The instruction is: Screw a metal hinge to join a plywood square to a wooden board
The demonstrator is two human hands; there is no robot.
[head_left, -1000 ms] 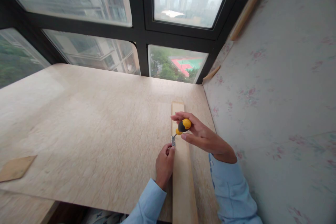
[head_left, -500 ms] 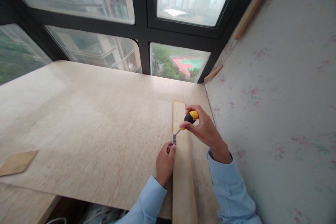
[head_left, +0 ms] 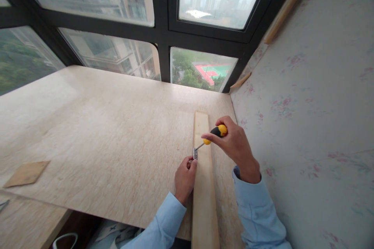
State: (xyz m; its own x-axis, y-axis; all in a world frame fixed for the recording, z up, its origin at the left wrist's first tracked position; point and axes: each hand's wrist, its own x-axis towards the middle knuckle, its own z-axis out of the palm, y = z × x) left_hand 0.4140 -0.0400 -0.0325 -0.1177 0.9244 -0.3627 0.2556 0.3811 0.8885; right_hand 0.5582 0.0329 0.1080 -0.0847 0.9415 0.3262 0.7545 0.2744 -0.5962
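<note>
A long pale wooden board (head_left: pixel 203 194) lies on the stone-look ledge, pointing away from me toward the window. On its left edge sits a small metal hinge (head_left: pixel 195 154), pinched by the fingertips of my left hand (head_left: pixel 185 177). My right hand (head_left: pixel 233 140) is closed around the yellow and black handle of a screwdriver (head_left: pixel 216 131). The screwdriver leans down to the left, its shaft tip meeting the upper end of the hinge. Whether a screw sits under the tip is too small to tell.
The broad marbled ledge (head_left: pixel 102 136) runs up to the dark-framed window (head_left: pixel 163 39). A flat brown piece (head_left: pixel 27 174) lies at the left. Flowered wallpaper (head_left: pixel 306 124) covers the wall close on my right. Below the ledge's front edge are cloth (head_left: pixel 117 235) and a white cable (head_left: pixel 66 235).
The screwdriver handle has tipped further to the right and lower, with my right hand following it. My left hand keeps its pinch on the hinge. The whole view has shifted slightly.
</note>
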